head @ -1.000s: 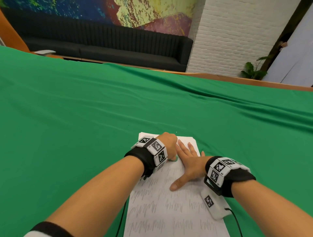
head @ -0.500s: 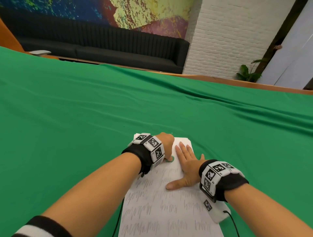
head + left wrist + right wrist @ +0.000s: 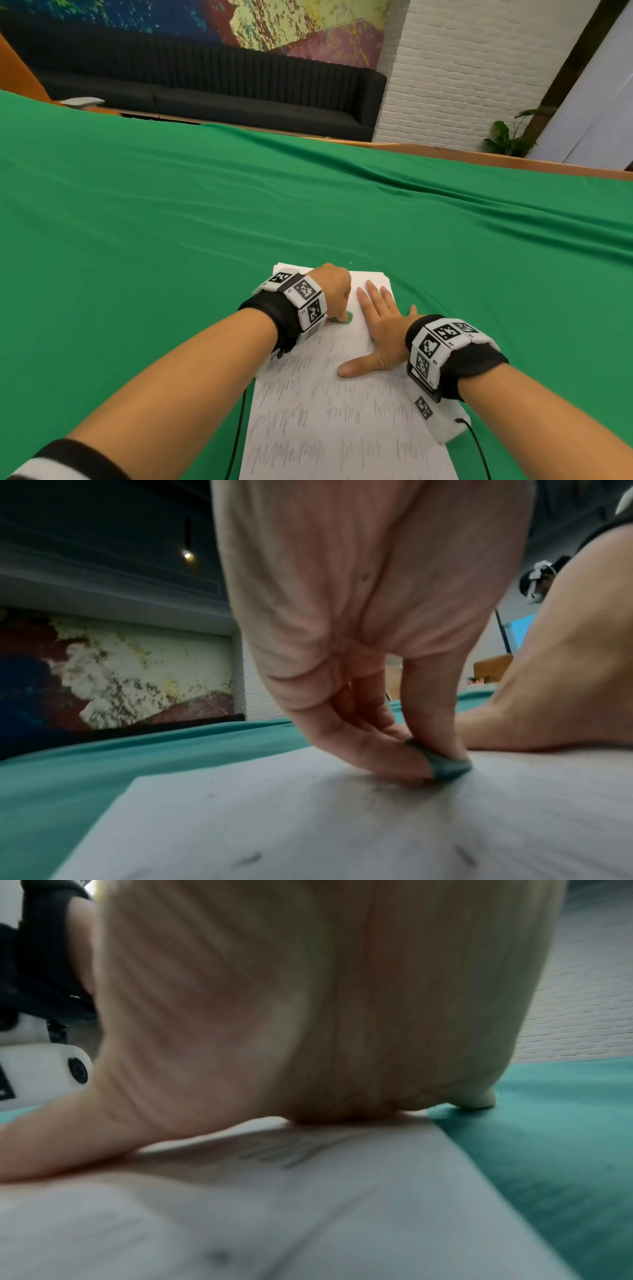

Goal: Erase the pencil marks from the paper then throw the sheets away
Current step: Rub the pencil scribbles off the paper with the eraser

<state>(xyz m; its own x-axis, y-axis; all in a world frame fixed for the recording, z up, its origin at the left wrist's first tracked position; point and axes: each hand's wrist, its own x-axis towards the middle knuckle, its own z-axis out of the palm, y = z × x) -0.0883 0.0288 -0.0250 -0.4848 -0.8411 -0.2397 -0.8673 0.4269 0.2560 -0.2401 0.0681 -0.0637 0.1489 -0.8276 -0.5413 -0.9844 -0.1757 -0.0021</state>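
A white sheet of paper (image 3: 342, 421) with rows of grey pencil scribbles lies on the green cloth near me, on top of other sheets whose edges show at its far end. My left hand (image 3: 334, 291) pinches a small green eraser (image 3: 345, 318) and presses it on the paper's upper part; the left wrist view shows the eraser (image 3: 445, 762) between thumb and fingertips, touching the sheet (image 3: 308, 818). My right hand (image 3: 380, 329) lies flat on the paper with fingers spread and straight. In the right wrist view the palm (image 3: 308, 1001) rests on the sheet (image 3: 308, 1204) by its right edge.
The green cloth (image 3: 171, 222) covers the whole table around the paper. Eraser crumbs (image 3: 250, 857) lie on the sheet. A black sofa (image 3: 205, 89), a white brick wall (image 3: 462, 68) and a potted plant (image 3: 507, 137) stand beyond the table's far edge.
The left hand with the eraser has shifted slightly over the paper's upper part. The right hand stays flat on the sheet. The head view has turned a little.
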